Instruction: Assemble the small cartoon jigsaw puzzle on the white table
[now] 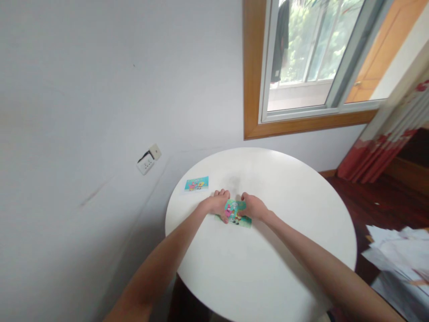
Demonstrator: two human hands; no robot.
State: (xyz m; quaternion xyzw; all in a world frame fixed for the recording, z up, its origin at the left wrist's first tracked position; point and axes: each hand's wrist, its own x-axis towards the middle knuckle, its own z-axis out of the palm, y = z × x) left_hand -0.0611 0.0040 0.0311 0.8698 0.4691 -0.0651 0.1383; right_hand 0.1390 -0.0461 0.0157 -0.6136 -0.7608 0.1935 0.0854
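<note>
A flat green picture card with several cartoon figures lies on the white round table. My left hand covers its left end, thumb on the card and fingers bent near the top edge. From the other side, my right hand holds the right end, its thumb or a finger reaching over the printed face. Parts of both ends are hidden under the hands. To the upper left, apart from my hands, lies a second blue cartoon picture with a pale border.
The round table stands close to the wall, which carries a power socket. A wood-framed window is behind it. At right are a red and white curtain and a pile of papers.
</note>
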